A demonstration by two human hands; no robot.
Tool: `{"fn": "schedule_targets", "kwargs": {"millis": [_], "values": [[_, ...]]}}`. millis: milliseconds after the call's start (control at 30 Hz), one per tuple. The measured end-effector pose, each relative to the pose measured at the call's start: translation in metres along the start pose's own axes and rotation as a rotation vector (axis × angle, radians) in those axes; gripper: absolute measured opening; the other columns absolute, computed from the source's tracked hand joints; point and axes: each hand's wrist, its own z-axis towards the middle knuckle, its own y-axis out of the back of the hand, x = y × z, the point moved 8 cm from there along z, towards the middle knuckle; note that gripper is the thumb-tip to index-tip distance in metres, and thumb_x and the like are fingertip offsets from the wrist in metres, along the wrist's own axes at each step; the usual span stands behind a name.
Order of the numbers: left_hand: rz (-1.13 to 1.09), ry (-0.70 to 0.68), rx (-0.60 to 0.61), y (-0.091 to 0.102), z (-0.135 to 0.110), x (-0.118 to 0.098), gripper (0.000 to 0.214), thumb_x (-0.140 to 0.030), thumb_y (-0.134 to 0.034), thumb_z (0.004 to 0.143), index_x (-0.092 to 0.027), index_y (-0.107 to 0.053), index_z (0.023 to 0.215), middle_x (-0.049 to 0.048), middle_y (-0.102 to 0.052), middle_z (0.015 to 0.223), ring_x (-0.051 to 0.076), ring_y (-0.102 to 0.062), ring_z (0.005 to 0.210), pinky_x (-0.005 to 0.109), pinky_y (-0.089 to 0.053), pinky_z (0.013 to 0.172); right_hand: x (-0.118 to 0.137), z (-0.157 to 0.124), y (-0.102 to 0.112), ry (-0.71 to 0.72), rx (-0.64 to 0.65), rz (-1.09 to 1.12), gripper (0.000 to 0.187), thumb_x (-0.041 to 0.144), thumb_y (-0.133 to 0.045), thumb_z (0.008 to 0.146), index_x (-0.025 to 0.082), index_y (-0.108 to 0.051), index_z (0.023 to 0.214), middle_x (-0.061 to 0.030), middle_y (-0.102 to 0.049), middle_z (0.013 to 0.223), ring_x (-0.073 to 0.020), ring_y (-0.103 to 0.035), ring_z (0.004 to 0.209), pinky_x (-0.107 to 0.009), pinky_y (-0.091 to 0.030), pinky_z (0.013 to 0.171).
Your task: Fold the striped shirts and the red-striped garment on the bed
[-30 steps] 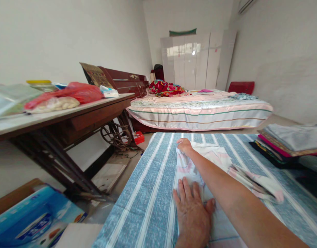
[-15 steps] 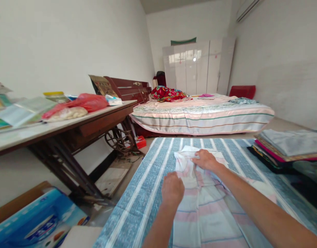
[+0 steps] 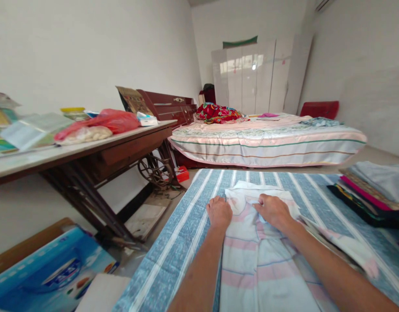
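A pale shirt [image 3: 241, 260] with pink and thin dark stripes lies lengthwise on the blue striped bed cover [image 3: 176, 242], its collar end away from me. My left hand [image 3: 219, 211] is closed on the shirt's left edge near the collar; its fingertips are partly hidden. Across from it, my right hand [image 3: 273, 210] pinches the cloth a little below the collar, thumb against curled fingers. One sleeve [image 3: 351, 242] spreads out to the right, past my right forearm.
A stack of folded clothes [image 3: 371, 195] sits at the right of the cover. On the left stands a sewing-machine table [image 3: 134, 147] bearing a red plastic bag [image 3: 118, 121]. Below it is a blue carton [image 3: 56, 273]. Beyond are a large bed [image 3: 267, 147] and a wardrobe [image 3: 248, 82].
My left hand has moved up along the shirt's left edge toward the collar. My right hand has closed from a looser pose and sits slightly lower on the cloth. The view has shifted slightly.
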Motion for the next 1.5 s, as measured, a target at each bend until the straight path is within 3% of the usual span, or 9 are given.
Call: {"fn": "schedule_targets", "kwargs": {"millis": [100, 267, 433, 533, 633, 767, 933, 1233, 1500], "values": [[-0.032, 0.040, 0.019, -0.001, 0.017, 0.005, 0.025, -0.028, -0.046, 0.084, -0.015, -0.066, 0.092, 0.0126, -0.061, 0.110, 0.027, -0.049, 0.109, 0.038, -0.037, 0.091, 0.000, -0.004, -0.005, -0.021, 0.002, -0.033, 0.029, 0.042, -0.046, 0.084, 0.020, -0.065, 0.089, -0.0115, -0.069, 0.083, -0.0246, -0.064, 0.081, -0.027, -0.037, 0.058], [-0.145, 0.081, 0.092, -0.009, 0.052, 0.010, 0.020, -0.025, -0.054, 0.077, -0.017, -0.069, 0.087, 0.0121, -0.066, 0.102, 0.024, -0.057, 0.101, 0.031, -0.041, 0.083, -0.005, -0.005, 0.003, -0.024, -0.026, -0.027, 0.031, 0.039, -0.038, 0.088, 0.023, -0.064, 0.087, -0.0071, -0.069, 0.083, -0.0218, -0.064, 0.084, -0.026, -0.037, 0.061], [-0.287, 0.152, 0.177, -0.024, 0.078, 0.012, 0.014, -0.019, -0.065, 0.064, -0.013, -0.068, 0.076, 0.0092, -0.069, 0.078, 0.022, -0.063, 0.084, 0.026, -0.043, 0.067, -0.011, -0.002, 0.003, -0.028, -0.004, -0.017, 0.031, 0.039, -0.040, 0.086, 0.024, -0.066, 0.079, -0.0052, -0.070, 0.081, -0.0199, -0.063, 0.082, -0.025, -0.036, 0.059], [-0.374, 0.212, 0.250, -0.033, 0.085, 0.011, 0.008, -0.015, -0.070, 0.058, -0.013, -0.063, 0.059, 0.0038, -0.060, 0.054, 0.021, -0.062, 0.069, 0.024, -0.042, 0.056, -0.011, -0.001, -0.002, -0.022, 0.025, -0.024, 0.030, 0.038, -0.042, 0.084, 0.023, -0.067, 0.077, -0.0066, -0.070, 0.084, -0.0205, -0.064, 0.081, -0.025, -0.036, 0.058], [-0.493, 0.268, 0.322, -0.037, 0.087, 0.008, 0.015, -0.010, -0.072, 0.057, -0.013, -0.058, 0.054, -0.0023, -0.050, 0.044, 0.016, -0.059, 0.059, 0.022, -0.040, 0.051, -0.011, 0.000, -0.002, -0.020, 0.037, -0.023, 0.031, 0.038, -0.041, 0.085, 0.023, -0.068, 0.078, -0.0070, -0.070, 0.086, -0.0209, -0.064, 0.082, -0.025, -0.037, 0.057], [-0.692, 0.345, 0.413, -0.037, 0.081, 0.002, 0.010, -0.017, -0.067, 0.074, -0.013, -0.062, 0.082, -0.0023, -0.059, 0.063, 0.011, -0.058, 0.061, 0.022, -0.047, 0.055, -0.012, 0.002, 0.001, -0.029, 0.055, -0.015, 0.033, 0.040, -0.041, 0.085, 0.023, -0.068, 0.080, -0.0077, -0.070, 0.085, -0.0214, -0.064, 0.084, -0.026, -0.038, 0.058], [-0.849, 0.443, 0.470, -0.042, 0.070, -0.002, 0.031, -0.033, -0.053, 0.088, -0.015, -0.053, 0.114, 0.0078, -0.057, 0.111, 0.018, -0.059, 0.091, 0.038, -0.052, 0.076, -0.010, 0.000, -0.002, -0.044, 0.085, -0.027, 0.033, 0.037, -0.041, 0.085, 0.020, -0.069, 0.087, -0.0130, -0.069, 0.091, -0.0254, -0.064, 0.088, -0.030, -0.043, 0.065], [-1.018, 0.496, 0.479, -0.051, 0.069, 0.002, 0.031, -0.032, -0.054, 0.088, -0.014, -0.054, 0.113, 0.0080, -0.058, 0.110, 0.018, -0.059, 0.092, 0.038, -0.052, 0.077, -0.010, 0.001, -0.006, -0.059, 0.112, -0.054, 0.034, 0.036, -0.042, 0.085, 0.016, -0.068, 0.094, -0.0176, -0.067, 0.095, -0.0277, -0.063, 0.093, -0.035, -0.045, 0.074], [-0.973, 0.459, 0.408, -0.048, 0.080, 0.003, 0.032, -0.032, -0.054, 0.088, -0.015, -0.053, 0.115, 0.0080, -0.057, 0.112, 0.019, -0.059, 0.093, 0.038, -0.052, 0.077, -0.010, 0.000, -0.009, -0.039, 0.121, -0.076, 0.034, 0.035, -0.041, 0.086, 0.016, -0.068, 0.095, -0.0159, -0.067, 0.097, -0.0262, -0.063, 0.093, -0.033, -0.045, 0.073]]}}
